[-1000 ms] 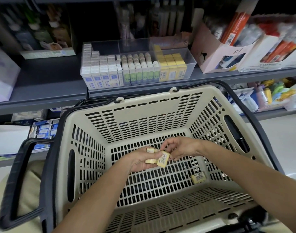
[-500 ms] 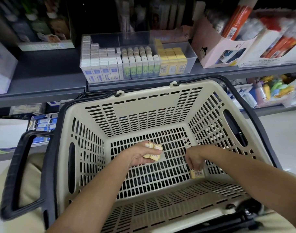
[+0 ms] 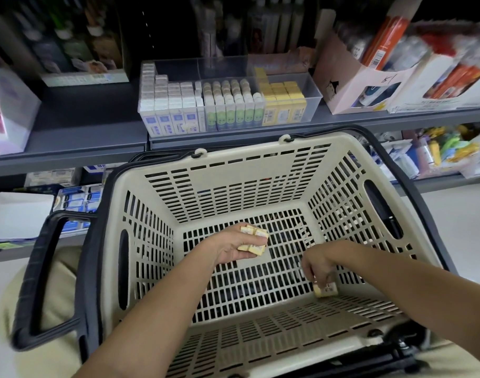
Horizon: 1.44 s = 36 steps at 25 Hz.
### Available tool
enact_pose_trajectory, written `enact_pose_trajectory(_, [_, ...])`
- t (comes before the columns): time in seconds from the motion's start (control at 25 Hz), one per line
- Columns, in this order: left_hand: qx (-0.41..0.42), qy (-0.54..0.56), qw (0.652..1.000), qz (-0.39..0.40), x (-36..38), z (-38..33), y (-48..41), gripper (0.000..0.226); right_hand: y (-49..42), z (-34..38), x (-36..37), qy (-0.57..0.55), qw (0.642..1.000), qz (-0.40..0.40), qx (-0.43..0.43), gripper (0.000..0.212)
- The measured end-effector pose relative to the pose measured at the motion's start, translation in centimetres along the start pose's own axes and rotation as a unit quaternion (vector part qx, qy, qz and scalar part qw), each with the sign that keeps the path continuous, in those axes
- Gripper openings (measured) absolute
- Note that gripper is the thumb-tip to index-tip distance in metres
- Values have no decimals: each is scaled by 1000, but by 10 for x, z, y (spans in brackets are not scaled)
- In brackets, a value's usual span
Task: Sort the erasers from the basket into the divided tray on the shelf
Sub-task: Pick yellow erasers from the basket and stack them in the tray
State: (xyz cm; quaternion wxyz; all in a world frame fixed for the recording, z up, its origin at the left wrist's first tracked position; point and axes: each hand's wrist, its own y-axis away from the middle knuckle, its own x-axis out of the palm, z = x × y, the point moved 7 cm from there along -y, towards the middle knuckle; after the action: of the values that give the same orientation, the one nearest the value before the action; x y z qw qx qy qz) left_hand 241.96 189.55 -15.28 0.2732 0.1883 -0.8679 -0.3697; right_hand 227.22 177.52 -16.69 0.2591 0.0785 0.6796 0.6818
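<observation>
Near-right corner of the basket (image 3: pixel 233 162) floor: right hand (image 3: pixel 318 264) pinches one yellow eraser (image 3: pixel 326 290); best lifted straight up, clear of the slats. Mid-floor: left hand (image 3: pixel 228 248) grips a cluster of erasers (image 3: pixel 254 248). Beyond: divided tray (image 3: pixel 314 94) on the shelf (image 3: pixel 97 143), yellow compartment at its right end.

beige slotted basket (image 3: pixel 241 173), yellow erasers (image 3: pixel 254 241)

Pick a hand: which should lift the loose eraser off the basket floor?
Right. The right hand pinches the loose eraser on the floor of the basket, near its right wall. The left hand grips several yellow erasers and is farther away.
</observation>
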Motion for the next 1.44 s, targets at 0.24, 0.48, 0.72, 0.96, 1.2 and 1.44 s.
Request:
enact_pose_trajectory(0.24, [98,-75,992,18,15,-63,25,36,50,14,-69,-187,965,-130,-129,24])
enact_pose_trajectory(0.48, [260,-81,962,22,31,-160,81,37,120,22,-129,-362,864,-225,-269,31])
enact_pose_trajectory(0.72, [404,-156,892,-127,20,-230,114,41,194,7,-214,-417,754,-382,-334,20])
enact_pose_trajectory(0.96, [450,-129,852,-234,-5,-233,107,44,214,-6,-324,-366,659,-606,-254,19])
enact_pose_trajectory(1.2, [438,-180,852,-222,5,-214,87,48,179,-6,-396,-192,738,-643,-70,35])
enact_pose_trajectory(1.44, [420,-132,876,-195,-3,-217,78,46,147,1,-417,-150,758,-628,-96,21])
